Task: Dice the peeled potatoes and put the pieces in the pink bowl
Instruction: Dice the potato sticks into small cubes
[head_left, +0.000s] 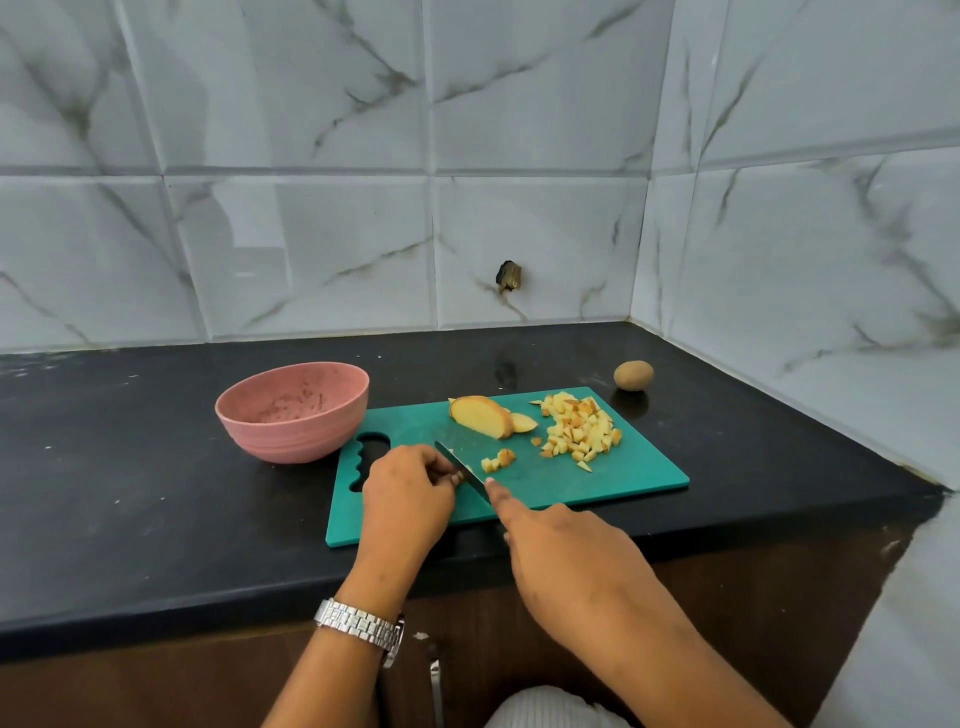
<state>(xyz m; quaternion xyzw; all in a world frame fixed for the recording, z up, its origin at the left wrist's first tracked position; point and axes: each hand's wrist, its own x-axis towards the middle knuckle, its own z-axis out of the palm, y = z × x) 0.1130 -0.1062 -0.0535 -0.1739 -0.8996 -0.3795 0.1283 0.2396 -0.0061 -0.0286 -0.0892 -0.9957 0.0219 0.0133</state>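
Where tiles (535, 244) meet — counter (130, 467), pink bowl (296, 436).

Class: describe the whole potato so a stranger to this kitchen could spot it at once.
Find the black counter, near the corner of the tiled walls. Just past the green board's far right corner sits a potato, alone on the counter. Unlike the slices and dice on the board, it is whole, round and brownish.

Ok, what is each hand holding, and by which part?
Right hand grips the knife at its handle end, index finger along the blade's back. Left hand is curled against the blade's side; what it pins, if anything, is hidden.
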